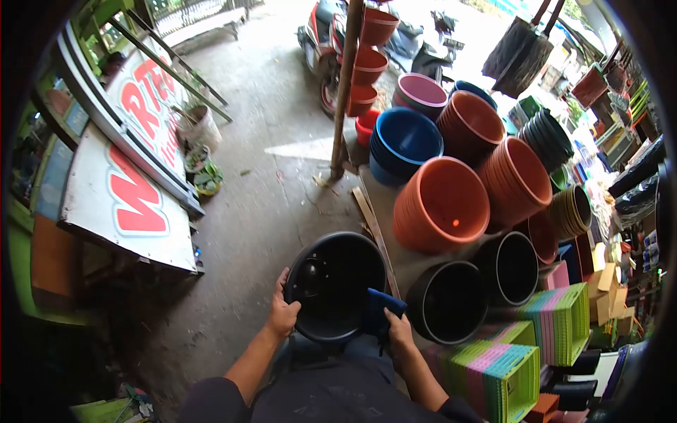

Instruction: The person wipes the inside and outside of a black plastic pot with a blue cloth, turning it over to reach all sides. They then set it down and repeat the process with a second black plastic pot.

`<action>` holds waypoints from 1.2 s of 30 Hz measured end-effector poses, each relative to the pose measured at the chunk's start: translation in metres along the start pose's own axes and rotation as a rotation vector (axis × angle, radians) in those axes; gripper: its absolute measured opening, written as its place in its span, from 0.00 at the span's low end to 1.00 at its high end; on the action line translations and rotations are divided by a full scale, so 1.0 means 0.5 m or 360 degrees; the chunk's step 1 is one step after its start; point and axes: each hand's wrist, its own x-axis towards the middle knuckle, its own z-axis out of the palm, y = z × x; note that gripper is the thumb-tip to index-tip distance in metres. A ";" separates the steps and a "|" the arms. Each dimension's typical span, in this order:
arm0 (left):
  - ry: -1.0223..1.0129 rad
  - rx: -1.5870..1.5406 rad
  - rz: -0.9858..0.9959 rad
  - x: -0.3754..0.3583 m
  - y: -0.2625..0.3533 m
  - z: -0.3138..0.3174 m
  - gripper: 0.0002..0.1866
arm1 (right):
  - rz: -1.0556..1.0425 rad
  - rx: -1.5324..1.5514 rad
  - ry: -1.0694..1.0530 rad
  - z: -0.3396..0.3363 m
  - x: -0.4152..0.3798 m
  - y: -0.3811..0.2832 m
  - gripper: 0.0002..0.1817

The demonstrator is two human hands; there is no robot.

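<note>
A round black pot [338,282] is tilted in front of my body, its dark inside facing me. My left hand [283,309] grips the pot's left rim, with the thumb on the near side and fingers behind. In my right hand [397,330] is a dark blue cloth [386,302], which lies against the pot's right rim. The fingers of that hand are closed round the cloth. Part of the cloth hangs over the dark inside of the pot.
Two black pots [447,303] stand close on the right, beside stacked orange pots [442,204] and blue pots [407,137]. Green crates [518,384] are at lower right. A wooden pole [345,92] rises ahead; a white sign [127,201] leans at left.
</note>
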 end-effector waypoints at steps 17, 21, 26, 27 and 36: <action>0.0047 0.0297 0.0672 -0.119 0.141 0.203 0.40 | -0.2024 -0.1244 -0.0741 0.271 0.244 0.027 0.33; 0.0065 0.0226 0.0581 -0.115 0.169 0.154 0.44 | -0.1618 -0.1727 -0.1693 0.240 0.184 -0.031 0.37; -0.0047 0.0282 0.0661 -0.102 0.172 0.101 0.42 | -0.1098 -0.3591 -0.1368 0.176 0.165 -0.191 0.29; -0.0046 0.0275 0.0667 -0.103 0.167 0.100 0.42 | -0.1494 -0.3593 -0.1069 0.130 0.211 -0.184 0.25; -0.0025 0.0245 0.0678 -0.087 0.174 0.119 0.32 | -0.2497 -0.3455 -0.0505 0.114 0.268 -0.193 0.20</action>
